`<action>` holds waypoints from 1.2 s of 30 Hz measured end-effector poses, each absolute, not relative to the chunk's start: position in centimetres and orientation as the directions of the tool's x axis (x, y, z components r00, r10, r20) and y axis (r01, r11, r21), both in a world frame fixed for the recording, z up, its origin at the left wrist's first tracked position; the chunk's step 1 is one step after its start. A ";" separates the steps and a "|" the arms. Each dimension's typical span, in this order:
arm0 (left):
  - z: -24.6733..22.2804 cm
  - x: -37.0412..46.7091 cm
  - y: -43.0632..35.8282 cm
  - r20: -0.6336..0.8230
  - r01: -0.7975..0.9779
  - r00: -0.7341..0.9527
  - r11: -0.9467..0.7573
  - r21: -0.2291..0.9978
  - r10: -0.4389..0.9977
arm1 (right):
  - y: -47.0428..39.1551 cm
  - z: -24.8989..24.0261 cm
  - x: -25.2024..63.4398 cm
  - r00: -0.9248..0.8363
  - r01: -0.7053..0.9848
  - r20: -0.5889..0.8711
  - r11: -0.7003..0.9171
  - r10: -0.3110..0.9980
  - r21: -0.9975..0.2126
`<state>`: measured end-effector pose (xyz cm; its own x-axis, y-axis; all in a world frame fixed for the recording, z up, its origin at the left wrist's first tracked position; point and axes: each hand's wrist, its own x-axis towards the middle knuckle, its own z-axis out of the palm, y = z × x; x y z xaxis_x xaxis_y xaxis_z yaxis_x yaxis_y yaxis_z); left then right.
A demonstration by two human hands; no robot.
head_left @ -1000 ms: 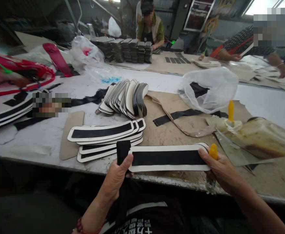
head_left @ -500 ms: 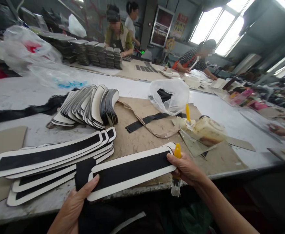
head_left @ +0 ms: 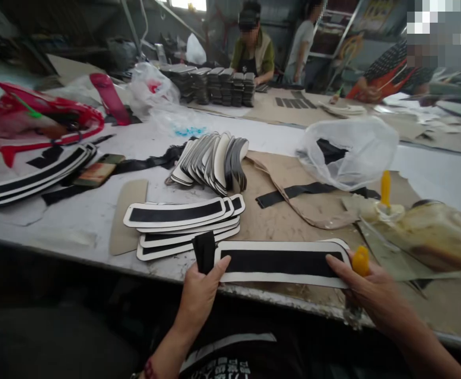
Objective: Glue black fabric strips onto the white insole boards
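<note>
Your left hand (head_left: 201,287) pinches the near left end of the long white-edged piece with the black strip (head_left: 281,262), thumb on top, a loose black strap (head_left: 204,251) caught under the fingers. Your right hand (head_left: 367,295) presses fingertips on its right end and grips a yellow-handled brush (head_left: 360,261). The piece lies flat at the near table edge (head_left: 96,247). Just left sits a flat stack of matching pieces (head_left: 183,226); farther off, a fanned bundle (head_left: 212,160) and a clear plastic bag (head_left: 349,150).
</note>
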<state>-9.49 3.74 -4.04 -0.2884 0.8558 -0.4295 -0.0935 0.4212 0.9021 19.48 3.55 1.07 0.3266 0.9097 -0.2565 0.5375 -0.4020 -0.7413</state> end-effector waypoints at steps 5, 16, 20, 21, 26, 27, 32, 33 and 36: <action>-3.2 -9.6 3.5 -0.344 0.002 -0.283 0.360 0.933 0.895 | 3.1 2.0 18.1 0.322 0.708 -0.148 -0.342 0.935 -0.618; -2.1 -9.5 3.1 -0.233 0.148 -0.198 0.264 0.953 0.952 | 2.5 2.6 17.5 0.269 0.788 0.010 -0.215 0.963 -0.576; -2.1 -9.3 3.1 -0.230 0.130 -0.187 0.256 0.958 0.955 | 2.3 2.7 17.3 0.257 0.817 0.070 -0.178 0.964 -0.548; -2.2 -9.3 3.1 -0.236 0.130 -0.192 0.264 0.956 0.952 | 2.3 2.8 17.3 0.267 0.818 0.079 -0.183 0.960 -0.545; -3.0 -9.2 3.2 -0.285 0.100 -0.260 0.320 0.942 0.922 | 2.3 2.6 17.2 0.285 0.813 0.068 -0.204 0.956 -0.545; -3.1 -9.2 3.2 -0.283 0.110 -0.283 0.324 0.940 0.917 | 2.3 2.6 17.2 0.268 0.817 0.070 -0.188 0.961 -0.544; -3.0 -9.0 3.5 -0.211 0.229 -0.321 0.291 0.929 0.923 | 2.3 2.5 16.6 0.222 0.814 0.117 -0.118 0.968 -0.568; -2.9 -8.9 3.6 -0.197 0.243 -0.312 0.278 0.929 0.930 | 2.3 2.5 16.5 0.225 0.811 0.122 -0.116 0.967 -0.573; -3.0 -8.8 3.7 -0.169 0.251 -0.296 0.247 0.936 0.940 | 2.2 2.6 16.3 0.227 0.814 0.134 -0.112 0.965 -0.570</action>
